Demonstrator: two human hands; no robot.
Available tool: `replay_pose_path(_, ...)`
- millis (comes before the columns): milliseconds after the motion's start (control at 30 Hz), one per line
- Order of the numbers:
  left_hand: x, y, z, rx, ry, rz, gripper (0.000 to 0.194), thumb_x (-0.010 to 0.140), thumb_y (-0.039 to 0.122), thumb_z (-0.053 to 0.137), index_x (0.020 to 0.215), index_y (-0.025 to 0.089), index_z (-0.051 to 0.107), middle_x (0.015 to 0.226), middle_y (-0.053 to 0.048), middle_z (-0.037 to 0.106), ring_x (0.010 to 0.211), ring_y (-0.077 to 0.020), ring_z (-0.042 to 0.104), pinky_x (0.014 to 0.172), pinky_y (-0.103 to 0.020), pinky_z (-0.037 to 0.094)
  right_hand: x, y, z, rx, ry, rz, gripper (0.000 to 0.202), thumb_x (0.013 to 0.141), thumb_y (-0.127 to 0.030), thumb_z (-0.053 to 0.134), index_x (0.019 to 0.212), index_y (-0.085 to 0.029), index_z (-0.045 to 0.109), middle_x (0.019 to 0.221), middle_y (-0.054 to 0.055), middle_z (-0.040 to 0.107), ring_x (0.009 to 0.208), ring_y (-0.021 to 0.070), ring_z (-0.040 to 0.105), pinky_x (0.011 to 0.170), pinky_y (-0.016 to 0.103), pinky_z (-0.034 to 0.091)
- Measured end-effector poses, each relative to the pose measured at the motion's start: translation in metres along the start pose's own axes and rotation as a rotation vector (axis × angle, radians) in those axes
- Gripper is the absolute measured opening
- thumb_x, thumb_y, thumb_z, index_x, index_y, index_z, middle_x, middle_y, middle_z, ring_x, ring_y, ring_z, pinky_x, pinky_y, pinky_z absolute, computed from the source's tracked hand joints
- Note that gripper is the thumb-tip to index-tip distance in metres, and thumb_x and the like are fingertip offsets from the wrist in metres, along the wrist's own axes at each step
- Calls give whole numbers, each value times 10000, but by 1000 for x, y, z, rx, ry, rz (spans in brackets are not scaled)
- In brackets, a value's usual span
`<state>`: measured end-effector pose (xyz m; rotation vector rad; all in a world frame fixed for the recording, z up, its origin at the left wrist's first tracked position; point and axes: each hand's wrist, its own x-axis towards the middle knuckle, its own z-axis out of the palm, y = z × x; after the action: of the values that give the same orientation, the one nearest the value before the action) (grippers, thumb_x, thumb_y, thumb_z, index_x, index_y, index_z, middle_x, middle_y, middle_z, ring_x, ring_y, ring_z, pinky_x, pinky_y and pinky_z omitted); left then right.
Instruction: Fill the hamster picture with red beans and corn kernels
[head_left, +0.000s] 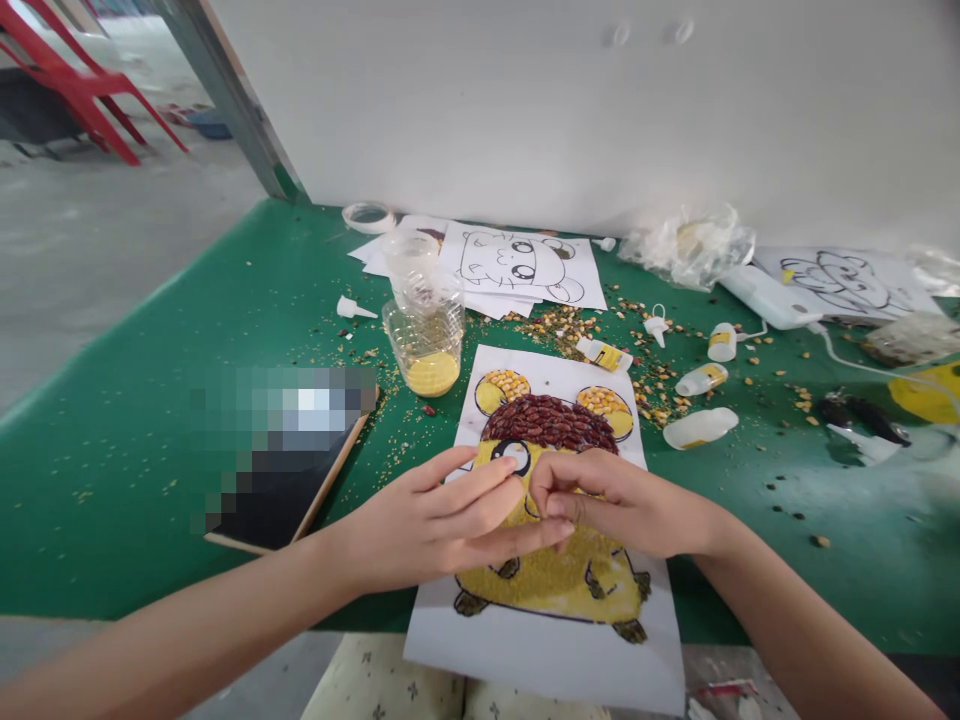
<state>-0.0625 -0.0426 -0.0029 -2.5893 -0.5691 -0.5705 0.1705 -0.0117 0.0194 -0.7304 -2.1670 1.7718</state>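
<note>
Meeting above the sheet (540, 670) at the lower centre of the frame, the left hand (457, 510) has its fingers loosely parted, while the right hand (607, 495) curls inward, thumb near fingers; whether either pinches anything small, I cannot tell. The sheet overhangs the near edge of the tabletop (150, 420), so it is best kept flat, with wrists lifted off the yellow grains (525, 590). A light fingertip touch that respects the black outlines seems wise. Beyond the hands lies a band of beans (551, 422), then corn (510, 382). Left of centre, the cup (401, 345) deserves elbow room; right of centre, bottles (701, 430) lie near loose seeds (652, 400). Farther, at upper centre, lies a drawing (480, 265).
</note>
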Motion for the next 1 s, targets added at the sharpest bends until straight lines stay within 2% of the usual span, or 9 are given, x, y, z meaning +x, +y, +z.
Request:
replay_pose_path(333,-1,0,1,-2,-2,3,547,824,230,623,1308,400,433,1099,7,508,1145,-134,412,1042,-315,326,0,0,-1,-81,16,-38,162,955,-222,371,837,-175,471,732,-21,481,653,80,442,594,194,348)
replay_pose_path(600,-1,0,1,-10,-1,2,569,829,235,615,1331,398,402,1108,2,497,1173,-140,385,1060,-321,302,0,-2,-2,-67,21,-27,176,960,-240,354,827,-181,454,728,-19,475,650,88,434,596,207,353)
replay_pose_path(767,-3,0,1,-3,-7,6,554,827,237,620,1316,402,418,1090,2,501,1161,-139,410,1043,-325,334,0,-2,-2,-74,23,-24,173,961,-239,354,834,-182,457,735,-17,481,660,88,448,605,211,368)
replay_pose_path(1000,-1,0,0,-2,7,-1,587,823,206,611,1334,398,394,1087,3,507,1181,-138,389,1047,-314,332,-1,-3,-3,81,51,35,181,937,-297,439,845,-163,519,754,-5,547,677,85,509,622,205,405)
